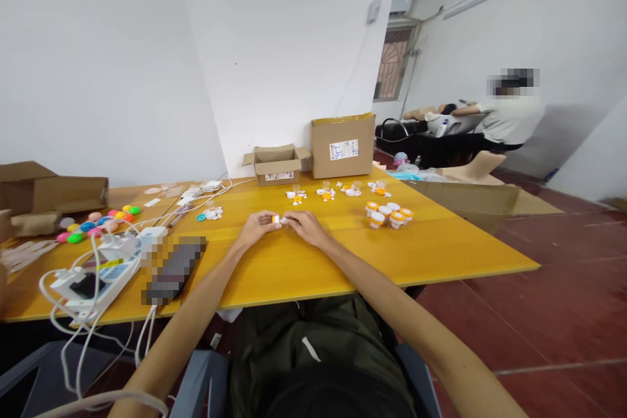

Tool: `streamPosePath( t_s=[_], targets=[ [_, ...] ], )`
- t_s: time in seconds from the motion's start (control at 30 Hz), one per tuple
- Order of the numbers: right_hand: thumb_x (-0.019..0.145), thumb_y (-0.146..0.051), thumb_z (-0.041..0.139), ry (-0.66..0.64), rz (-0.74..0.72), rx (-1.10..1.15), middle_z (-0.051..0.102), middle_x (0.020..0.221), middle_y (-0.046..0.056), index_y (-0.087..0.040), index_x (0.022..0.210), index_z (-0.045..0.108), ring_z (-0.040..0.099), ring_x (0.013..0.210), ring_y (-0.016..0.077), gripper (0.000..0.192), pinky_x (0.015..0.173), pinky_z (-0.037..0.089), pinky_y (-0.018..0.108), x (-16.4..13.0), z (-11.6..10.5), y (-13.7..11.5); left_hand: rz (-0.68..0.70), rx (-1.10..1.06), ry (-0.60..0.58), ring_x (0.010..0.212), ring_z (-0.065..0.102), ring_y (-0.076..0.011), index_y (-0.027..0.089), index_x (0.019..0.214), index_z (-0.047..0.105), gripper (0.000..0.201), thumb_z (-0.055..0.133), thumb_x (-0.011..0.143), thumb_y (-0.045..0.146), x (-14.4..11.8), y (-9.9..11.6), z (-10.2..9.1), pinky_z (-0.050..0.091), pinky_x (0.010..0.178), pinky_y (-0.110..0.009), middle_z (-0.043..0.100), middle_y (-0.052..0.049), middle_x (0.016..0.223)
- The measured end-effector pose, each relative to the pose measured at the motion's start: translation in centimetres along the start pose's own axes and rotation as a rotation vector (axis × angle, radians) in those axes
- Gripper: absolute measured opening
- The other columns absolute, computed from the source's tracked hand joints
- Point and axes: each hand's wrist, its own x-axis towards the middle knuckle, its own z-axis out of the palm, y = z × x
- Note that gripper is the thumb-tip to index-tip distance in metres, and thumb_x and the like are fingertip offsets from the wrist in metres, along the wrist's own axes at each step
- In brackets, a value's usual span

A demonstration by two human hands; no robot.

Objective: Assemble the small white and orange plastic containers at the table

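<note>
My left hand (pixel 257 227) and my right hand (pixel 306 225) meet over the middle of the yellow table (pixel 343 261), both pinching one small orange-and-white part (pixel 277 219) between their fingertips. A cluster of several small white jars with orange lids (pixel 388 214) stands to the right of my right hand. Loose small white and orange parts (pixel 326 193) lie farther back on the table.
Two cardboard boxes (pixel 343 145) stand at the table's back edge, another box (pixel 53 192) at far left. Coloured round pieces (pixel 95 222), a white power strip with cables (pixel 105 268) and a dark phone lie at left. A person (pixel 509 114) works in the far right background.
</note>
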Motion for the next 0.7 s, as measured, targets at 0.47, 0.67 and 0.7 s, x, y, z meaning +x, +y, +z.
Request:
streamPosePath(
  t_s=[0.47, 0.67, 0.7],
  targets=[
    [0.087, -0.03, 0.061, 0.061, -0.027, 0.055, 0.067, 0.11, 0.006, -0.024, 0.119, 0.061, 0.063, 0.09, 0.0165, 0.033, 0.079, 0.051, 0.028, -0.1, 0.5, -0.4, -0.009, -0.009, -0.043, 0.086, 0.071, -0.0218, 0.017, 0.092, 0.071, 0.045, 0.083, 0.06, 0.047, -0.3, 0.9, 0.2, 0.056, 0.083, -0.037, 0.077, -0.007, 0.091],
    [0.083, -0.021, 0.066, 0.035, -0.114, 0.008, 0.065, 0.101, 0.004, -0.023, 0.112, 0.065, 0.061, 0.092, 0.0176, 0.029, 0.082, 0.049, 0.029, -0.2, 0.4, -0.7, -0.027, -0.031, -0.072, 0.081, 0.07, -0.0201, 0.015, 0.092, 0.072, 0.046, 0.084, 0.06, 0.047, -0.4, 1.0, 0.2, 0.056, 0.08, -0.034, 0.077, -0.008, 0.087],
    [0.084, -0.02, 0.065, 0.033, -0.12, 0.002, 0.064, 0.099, 0.004, -0.023, 0.11, 0.065, 0.061, 0.091, 0.0176, 0.026, 0.081, 0.049, 0.029, -0.2, 0.4, -0.7, -0.03, -0.032, -0.081, 0.083, 0.07, -0.0204, 0.014, 0.092, 0.072, 0.047, 0.084, 0.06, 0.046, -0.4, 1.0, 0.2, 0.056, 0.08, -0.033, 0.077, -0.008, 0.088]
  ],
)
